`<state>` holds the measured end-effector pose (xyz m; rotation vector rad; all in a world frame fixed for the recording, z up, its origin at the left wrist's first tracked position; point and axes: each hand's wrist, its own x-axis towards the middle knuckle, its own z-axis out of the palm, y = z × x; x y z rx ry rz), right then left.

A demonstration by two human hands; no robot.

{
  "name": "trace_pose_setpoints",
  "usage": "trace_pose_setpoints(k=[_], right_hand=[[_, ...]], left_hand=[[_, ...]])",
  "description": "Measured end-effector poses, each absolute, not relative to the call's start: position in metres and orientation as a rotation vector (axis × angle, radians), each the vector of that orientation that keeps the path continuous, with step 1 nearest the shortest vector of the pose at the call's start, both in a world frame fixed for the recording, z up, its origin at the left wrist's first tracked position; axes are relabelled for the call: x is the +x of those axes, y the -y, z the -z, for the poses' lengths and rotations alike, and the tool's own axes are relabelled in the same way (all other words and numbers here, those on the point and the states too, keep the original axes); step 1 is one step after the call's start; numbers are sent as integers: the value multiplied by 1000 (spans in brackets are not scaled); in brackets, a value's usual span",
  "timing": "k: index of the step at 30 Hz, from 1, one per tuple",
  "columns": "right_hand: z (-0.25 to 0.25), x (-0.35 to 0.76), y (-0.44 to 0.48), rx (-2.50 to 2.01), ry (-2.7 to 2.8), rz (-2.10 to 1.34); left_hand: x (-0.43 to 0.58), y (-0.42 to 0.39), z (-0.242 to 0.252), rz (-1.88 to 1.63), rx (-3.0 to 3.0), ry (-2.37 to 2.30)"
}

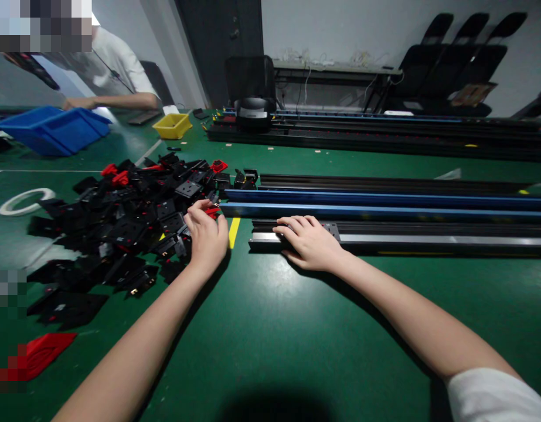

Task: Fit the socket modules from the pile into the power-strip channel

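My left hand (207, 233) reaches into the right edge of a heap of black and red socket modules (133, 223). Its fingers are curled on a small red and black piece, whose shape I cannot make out. My right hand (309, 240) lies flat with fingers stretched over the left end of a long black and silver rail (406, 240), pressing on a black socket module seated in it. Behind this rail lie a blue rail (384, 208) and another black rail (384, 183).
Another person in a white shirt (114, 64) works at the far left by blue bins (50, 130) and a yellow bin (172, 125). A tape roll (24, 201) lies left. More long rails (384, 133) and black chairs (459, 58) stand at the back. A red part (44, 350) lies near left.
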<state>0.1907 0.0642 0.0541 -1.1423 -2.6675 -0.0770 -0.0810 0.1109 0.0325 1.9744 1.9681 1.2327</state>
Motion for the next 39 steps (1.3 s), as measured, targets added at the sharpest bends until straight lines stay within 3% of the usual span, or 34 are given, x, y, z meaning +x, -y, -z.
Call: trace_pose_setpoints(k=[4, 9, 39], right_hand=[[-55, 191, -64, -1144, 2676, 74], [-56, 191, -64, -1138, 2678, 38], [-57, 191, -64, -1157, 2680, 40]], left_hand=[[-89, -112, -46, -819, 2105, -2211], [-99, -114, -58, -585, 2199, -2262], [-120, -132, -56, -275, 2376, -2018]])
